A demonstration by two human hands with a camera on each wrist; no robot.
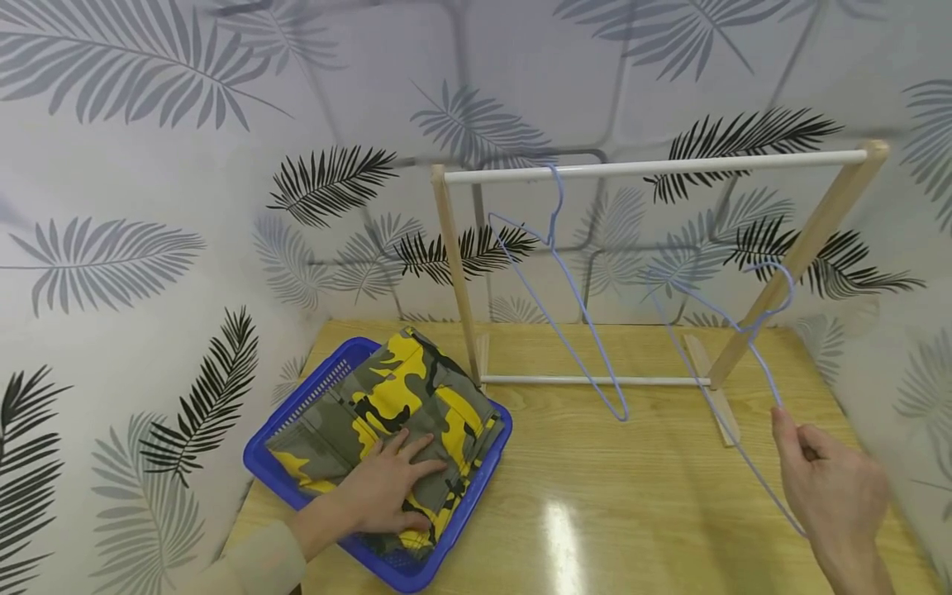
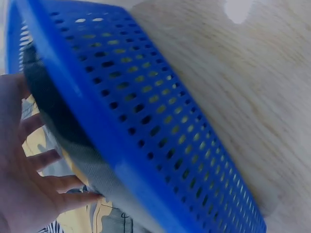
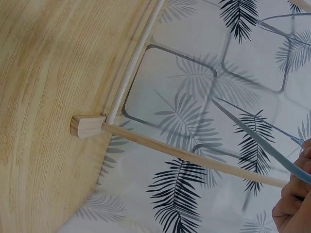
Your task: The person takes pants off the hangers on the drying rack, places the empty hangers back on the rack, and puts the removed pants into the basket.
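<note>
My left hand (image 1: 394, 483) rests with spread fingers on a folded camouflage garment (image 1: 402, 388) in yellow, grey and black. That garment lies in a blue plastic basket (image 1: 256, 450); in the left wrist view the fingers touch the cloth just inside the basket's perforated wall (image 2: 146, 111). On the right, my right hand (image 1: 836, 487) grips a light blue clothes hanger (image 1: 763, 364) by one end, its hook pointing up. Part of that hanger (image 3: 262, 141) and the gripping fingers show at the right edge of the right wrist view.
A small clothes rack with wooden posts (image 1: 455, 273) and a white top rail (image 1: 669, 167) stands at the back of the wooden table (image 1: 595, 471). Another blue hanger (image 1: 583, 310) hangs from the rail. Leaf-patterned walls (image 1: 134, 347) enclose the table's back and sides.
</note>
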